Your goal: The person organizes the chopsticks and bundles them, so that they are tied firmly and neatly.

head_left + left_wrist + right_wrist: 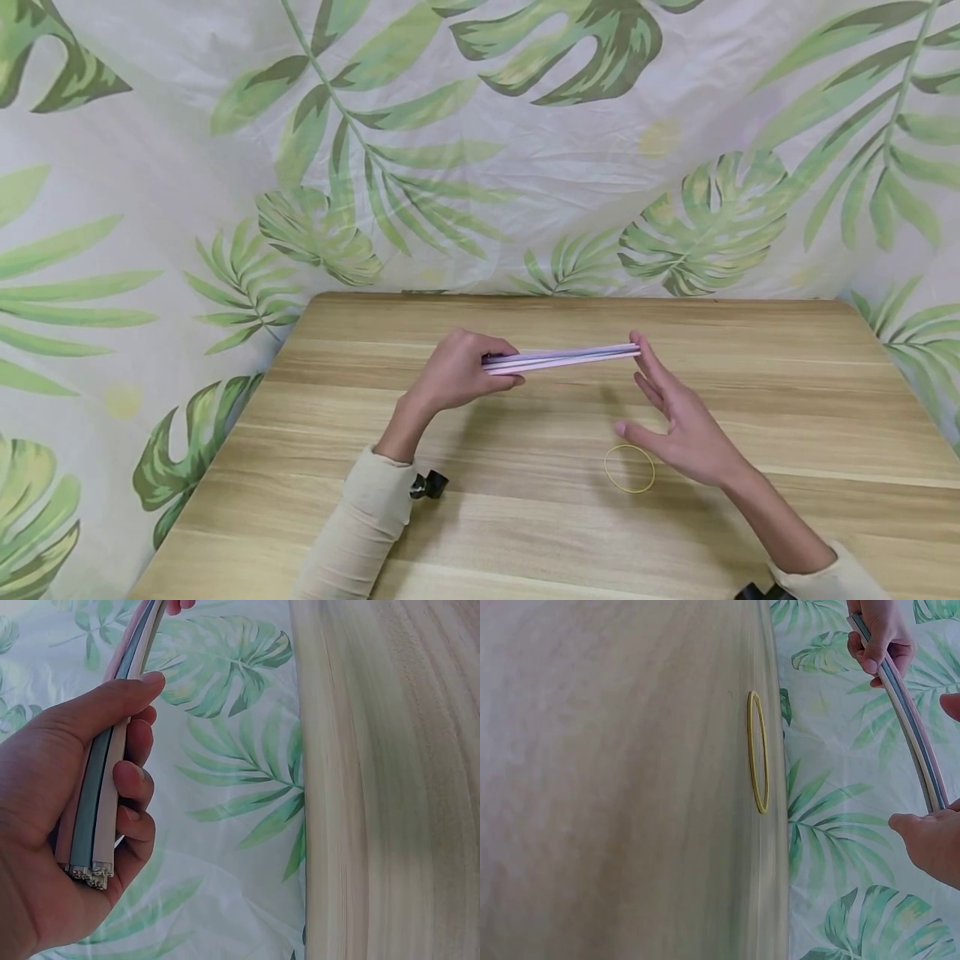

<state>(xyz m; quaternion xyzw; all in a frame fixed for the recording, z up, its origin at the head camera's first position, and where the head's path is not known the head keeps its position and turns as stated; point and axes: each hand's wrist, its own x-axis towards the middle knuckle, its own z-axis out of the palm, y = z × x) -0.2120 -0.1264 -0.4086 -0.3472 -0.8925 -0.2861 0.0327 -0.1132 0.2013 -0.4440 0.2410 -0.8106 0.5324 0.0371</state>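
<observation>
My left hand point(461, 371) grips one end of a bundle of long thin strips point(562, 358) with its fingers and thumb, holding it above the table. In the left wrist view the strips point(97, 780) are pale pink, teal and whitish, stacked side by side with small ridged ends showing. At the bundle's other end, the extended fingers of my right hand point(682, 433) touch the tips, thumb held apart. A thin yellow rubber band point(654, 472) lies as a loop on the table below the right thumb.
The wood-grain table point(525, 542) has its far edge against a hanging cloth point(465, 167) printed with green leaves. A small black device point(429, 485) sits at the left cuff, another point(765, 592) at the right.
</observation>
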